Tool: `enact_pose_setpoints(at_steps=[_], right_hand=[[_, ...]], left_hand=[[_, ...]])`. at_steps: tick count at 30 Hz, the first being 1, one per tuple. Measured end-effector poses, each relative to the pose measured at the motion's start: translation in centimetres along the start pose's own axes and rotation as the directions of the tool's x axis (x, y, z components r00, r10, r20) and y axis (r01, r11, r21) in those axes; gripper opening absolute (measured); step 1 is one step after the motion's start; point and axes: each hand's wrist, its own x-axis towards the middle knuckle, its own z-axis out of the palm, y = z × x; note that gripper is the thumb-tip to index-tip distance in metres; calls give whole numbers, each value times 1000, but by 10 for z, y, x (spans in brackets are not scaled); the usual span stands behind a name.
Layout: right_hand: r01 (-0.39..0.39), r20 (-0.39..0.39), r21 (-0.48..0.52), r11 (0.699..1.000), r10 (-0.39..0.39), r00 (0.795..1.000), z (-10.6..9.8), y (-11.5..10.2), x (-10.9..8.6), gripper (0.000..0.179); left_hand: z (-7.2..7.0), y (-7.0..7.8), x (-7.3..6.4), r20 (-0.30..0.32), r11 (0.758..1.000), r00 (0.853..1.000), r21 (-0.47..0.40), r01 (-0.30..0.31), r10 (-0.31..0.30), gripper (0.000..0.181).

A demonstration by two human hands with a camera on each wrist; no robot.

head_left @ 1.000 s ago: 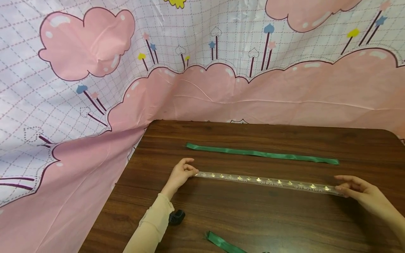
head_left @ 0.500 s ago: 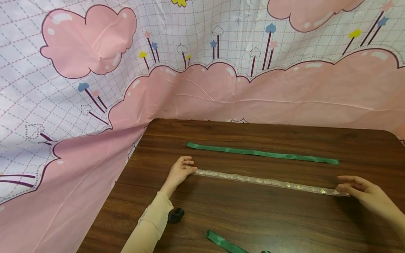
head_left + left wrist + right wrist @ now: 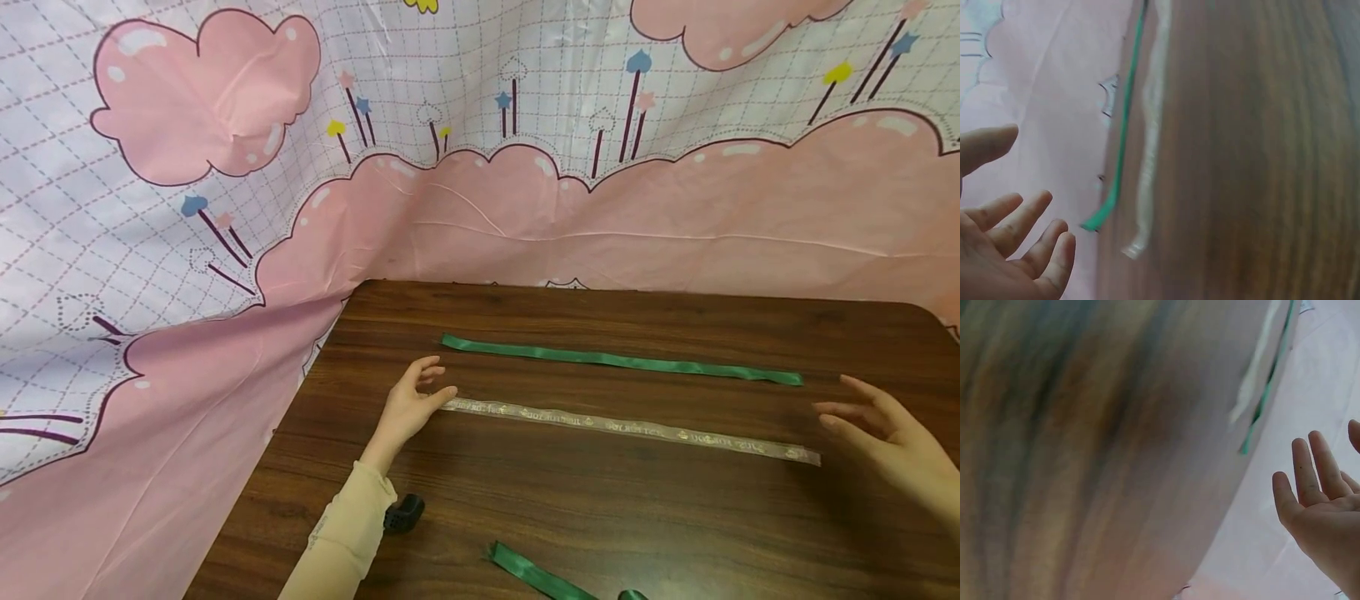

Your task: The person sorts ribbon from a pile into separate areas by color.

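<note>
A sheer ribbon point(image 3: 626, 427) with printed lettering and gold marks lies stretched across the brown table, slanting slightly down to the right. At its left end is my left hand point(image 3: 405, 408), fingers loosely bent and thumb extended; the left wrist view shows that hand point(image 3: 1019, 234) apart from the ribbon. Off the right end, my right hand point(image 3: 896, 442) hovers with fingers spread and nothing in them. Behind the sheer strip lies a green satin ribbon point(image 3: 622, 360), roughly parallel to it.
Another green ribbon point(image 3: 536, 575) lies near the front, partly cut off by the frame. The wooden table point(image 3: 600, 517) meets a pink and white patterned cloth point(image 3: 480, 200) at the back and left. A black device point(image 3: 405, 512) sits at the left wrist.
Both hands held the sheer ribbon's ends over the table. Now they have let go, the left hand moving slightly left and the right hand up and right. The ribbon lies flat.
</note>
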Motion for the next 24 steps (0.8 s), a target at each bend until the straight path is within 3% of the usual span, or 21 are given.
enact_pose_setpoints(at_steps=[5, 10, 15, 19, 24], right_hand=[[74, -18, -51, 996, -75, 997, 2, -22, 0, 76], [194, -27, -24, 981, -195, 981, 11, -45, -6, 72], [273, -21, 9, 962, -273, 962, 21, -67, -13, 71], [295, -29, 37, 955, -294, 955, 28, -85, -21, 70], [289, -11, 17, 957, -289, 957, 31, -106, -30, 69]], left_hand=[[3, 17, -8, 24, 993, 993, -12, -113, 114, 65], [9, 37, -19, 81, 986, 983, -39, -164, 167, 62], [16, 50, -31, 145, 972, 962, -68, -224, 232, 64], [23, 59, -40, 179, 955, 938, -92, -284, 296, 65], [32, 69, -53, 210, 942, 920, -131, -308, 330, 69]])
